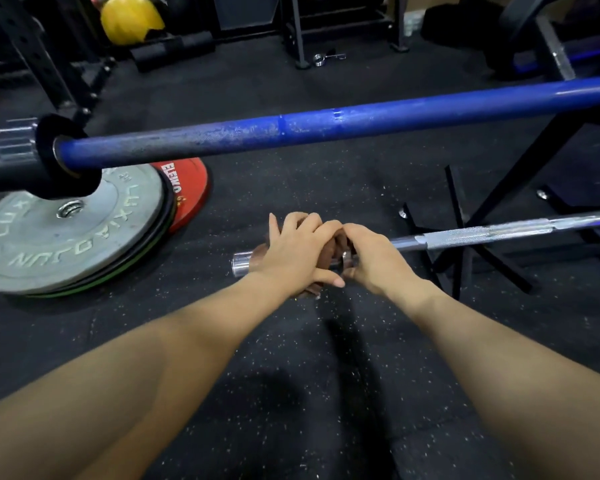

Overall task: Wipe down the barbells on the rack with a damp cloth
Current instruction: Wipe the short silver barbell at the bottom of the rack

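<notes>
A chrome barbell [482,234] lies low across the right of the view, its bare sleeve end [240,265] sticking out to the left. My left hand [297,252] wraps a brown cloth [336,249] around the sleeve. My right hand [374,259] grips the bar just to the right, its fingers meeting those of the left hand. Most of the cloth is hidden under the hands. A blue barbell [326,123] runs across the view above, resting higher and farther away.
Grey, green and red weight plates [66,244] are stacked flat on the black rubber floor at left. A black rack stand [465,244] holds the chrome bar at right. A yellow ball [129,17], a rack upright and a bench stand farther back.
</notes>
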Action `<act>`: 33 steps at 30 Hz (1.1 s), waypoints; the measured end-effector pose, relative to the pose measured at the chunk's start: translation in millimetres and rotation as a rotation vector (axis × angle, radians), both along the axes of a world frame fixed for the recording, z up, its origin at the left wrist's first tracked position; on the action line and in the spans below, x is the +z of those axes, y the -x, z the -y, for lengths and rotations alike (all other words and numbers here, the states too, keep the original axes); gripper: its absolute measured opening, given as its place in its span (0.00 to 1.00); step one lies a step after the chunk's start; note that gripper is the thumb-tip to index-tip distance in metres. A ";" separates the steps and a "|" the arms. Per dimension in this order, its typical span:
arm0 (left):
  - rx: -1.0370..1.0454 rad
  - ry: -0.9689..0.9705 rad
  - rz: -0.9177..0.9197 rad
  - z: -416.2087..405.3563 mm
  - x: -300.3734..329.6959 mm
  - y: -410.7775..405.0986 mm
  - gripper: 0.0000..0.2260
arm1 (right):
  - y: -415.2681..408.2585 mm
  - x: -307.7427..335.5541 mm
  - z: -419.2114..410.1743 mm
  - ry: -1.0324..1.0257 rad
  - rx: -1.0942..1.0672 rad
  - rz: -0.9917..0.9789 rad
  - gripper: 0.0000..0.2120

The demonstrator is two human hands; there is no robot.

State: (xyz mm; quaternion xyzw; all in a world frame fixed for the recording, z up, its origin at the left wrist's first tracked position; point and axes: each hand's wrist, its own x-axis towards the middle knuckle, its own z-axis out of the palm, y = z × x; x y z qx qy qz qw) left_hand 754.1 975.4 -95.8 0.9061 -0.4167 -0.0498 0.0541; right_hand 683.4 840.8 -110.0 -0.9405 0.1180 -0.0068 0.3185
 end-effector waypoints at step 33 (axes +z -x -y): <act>0.150 0.051 0.028 10.7 -10.4 25.5 0.45 | -5.4 3.0 4.8 0.052 0.049 -0.021 0.29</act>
